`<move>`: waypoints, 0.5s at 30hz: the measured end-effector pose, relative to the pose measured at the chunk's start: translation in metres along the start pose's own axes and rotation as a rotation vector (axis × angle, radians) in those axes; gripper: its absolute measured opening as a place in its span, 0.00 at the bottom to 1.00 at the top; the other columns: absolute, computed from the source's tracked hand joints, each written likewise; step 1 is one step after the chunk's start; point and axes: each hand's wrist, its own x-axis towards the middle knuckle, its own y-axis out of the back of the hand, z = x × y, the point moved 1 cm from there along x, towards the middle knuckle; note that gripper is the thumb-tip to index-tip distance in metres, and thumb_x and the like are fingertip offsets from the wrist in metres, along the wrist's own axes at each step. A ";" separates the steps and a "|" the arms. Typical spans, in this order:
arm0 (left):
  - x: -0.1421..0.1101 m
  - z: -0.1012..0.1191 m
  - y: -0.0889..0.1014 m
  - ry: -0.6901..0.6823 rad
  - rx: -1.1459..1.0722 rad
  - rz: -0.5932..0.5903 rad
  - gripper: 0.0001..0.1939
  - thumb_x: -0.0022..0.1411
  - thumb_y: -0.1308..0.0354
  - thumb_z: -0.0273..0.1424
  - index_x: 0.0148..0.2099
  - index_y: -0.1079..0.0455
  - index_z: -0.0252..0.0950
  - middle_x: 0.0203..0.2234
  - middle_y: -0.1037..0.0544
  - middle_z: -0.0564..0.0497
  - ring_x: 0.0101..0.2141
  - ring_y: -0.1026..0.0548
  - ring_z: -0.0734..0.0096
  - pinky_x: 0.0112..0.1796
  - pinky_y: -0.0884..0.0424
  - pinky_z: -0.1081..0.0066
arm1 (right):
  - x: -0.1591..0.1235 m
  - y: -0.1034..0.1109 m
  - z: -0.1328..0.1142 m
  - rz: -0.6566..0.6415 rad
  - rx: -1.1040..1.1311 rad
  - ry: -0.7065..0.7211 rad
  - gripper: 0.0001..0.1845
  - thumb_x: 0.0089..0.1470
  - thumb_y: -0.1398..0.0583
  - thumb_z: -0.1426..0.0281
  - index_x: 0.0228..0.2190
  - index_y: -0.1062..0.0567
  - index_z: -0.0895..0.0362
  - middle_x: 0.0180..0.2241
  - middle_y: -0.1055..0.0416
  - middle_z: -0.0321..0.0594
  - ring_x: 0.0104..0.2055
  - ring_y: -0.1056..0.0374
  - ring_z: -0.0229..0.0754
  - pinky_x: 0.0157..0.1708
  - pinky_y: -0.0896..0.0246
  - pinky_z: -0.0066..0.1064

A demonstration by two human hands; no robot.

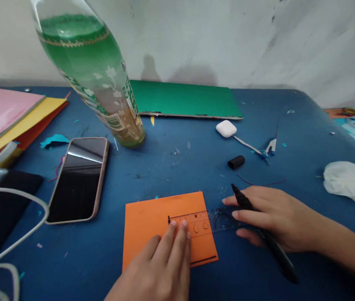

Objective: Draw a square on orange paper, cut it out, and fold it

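A sheet of orange paper (146,215) lies in front of me, with a clear plastic ruler (200,227) across its right part. My left hand (161,267) rests on both, its fingers stretched out flat and their tips pressing the ruler's left end. A short black line runs along the ruler's upper edge, and another dark line shows near the paper's bottom right edge. My right hand (268,217) grips an uncapped black marker pen (277,251), tip pointing up and left, off the paper. Its fingers are over the ruler's right end; whether they touch it I cannot tell.
A phone (77,179) and a tall green bottle (102,83) stand left of the paper. Behind are a green board (183,99), a white earphone case (226,128), a compass (262,151) and a black cap (236,162). Crumpled tissue (346,180) lies right; a white cable (24,193), left.
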 end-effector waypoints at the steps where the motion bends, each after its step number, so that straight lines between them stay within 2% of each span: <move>1: 0.000 0.000 0.000 -0.001 0.002 0.000 0.16 0.60 0.53 0.23 0.49 0.32 0.28 0.46 0.26 0.43 0.45 0.28 0.58 0.40 0.34 0.66 | 0.005 0.000 -0.002 0.030 0.061 -0.004 0.13 0.55 0.45 0.72 0.44 0.36 0.56 0.36 0.28 0.44 0.37 0.32 0.39 0.35 0.37 0.31; 3: 0.002 0.000 0.001 -0.004 0.002 -0.010 0.16 0.59 0.53 0.22 0.48 0.31 0.29 0.46 0.26 0.44 0.44 0.28 0.59 0.39 0.34 0.67 | 0.022 -0.001 -0.006 0.085 0.242 -0.046 0.16 0.55 0.46 0.73 0.47 0.37 0.57 0.34 0.29 0.43 0.34 0.32 0.38 0.33 0.38 0.29; 5: 0.003 -0.001 0.003 0.004 0.002 -0.005 0.16 0.59 0.53 0.22 0.47 0.31 0.29 0.45 0.25 0.44 0.44 0.27 0.59 0.39 0.34 0.67 | 0.045 -0.004 -0.009 0.100 0.483 -0.103 0.14 0.55 0.48 0.70 0.44 0.33 0.58 0.30 0.30 0.40 0.31 0.34 0.36 0.32 0.38 0.27; 8: 0.004 -0.002 0.004 0.011 0.001 0.005 0.15 0.60 0.54 0.23 0.46 0.31 0.28 0.43 0.24 0.43 0.42 0.26 0.60 0.39 0.34 0.67 | 0.083 -0.016 -0.007 -0.023 0.809 -0.123 0.11 0.55 0.49 0.72 0.35 0.29 0.62 0.30 0.30 0.43 0.32 0.34 0.35 0.33 0.38 0.26; 9: 0.004 -0.002 0.004 0.010 -0.003 0.001 0.16 0.60 0.55 0.23 0.46 0.30 0.28 0.43 0.24 0.43 0.42 0.26 0.61 0.39 0.34 0.67 | 0.094 -0.021 -0.004 -0.068 0.857 -0.144 0.11 0.55 0.49 0.71 0.32 0.29 0.63 0.30 0.30 0.43 0.32 0.34 0.36 0.32 0.38 0.26; 12: 0.005 -0.003 0.005 0.013 -0.015 -0.022 0.16 0.61 0.56 0.22 0.46 0.30 0.29 0.43 0.24 0.44 0.42 0.26 0.62 0.38 0.35 0.67 | 0.113 -0.035 0.004 -0.176 0.918 -0.084 0.11 0.55 0.48 0.69 0.29 0.29 0.63 0.26 0.30 0.42 0.29 0.34 0.36 0.29 0.39 0.26; 15: 0.006 -0.003 0.005 0.018 -0.020 -0.015 0.17 0.61 0.58 0.22 0.46 0.30 0.30 0.42 0.24 0.45 0.41 0.26 0.64 0.38 0.35 0.68 | 0.117 -0.043 0.008 -0.192 0.925 -0.050 0.11 0.55 0.47 0.69 0.29 0.29 0.63 0.25 0.30 0.41 0.27 0.35 0.36 0.27 0.40 0.25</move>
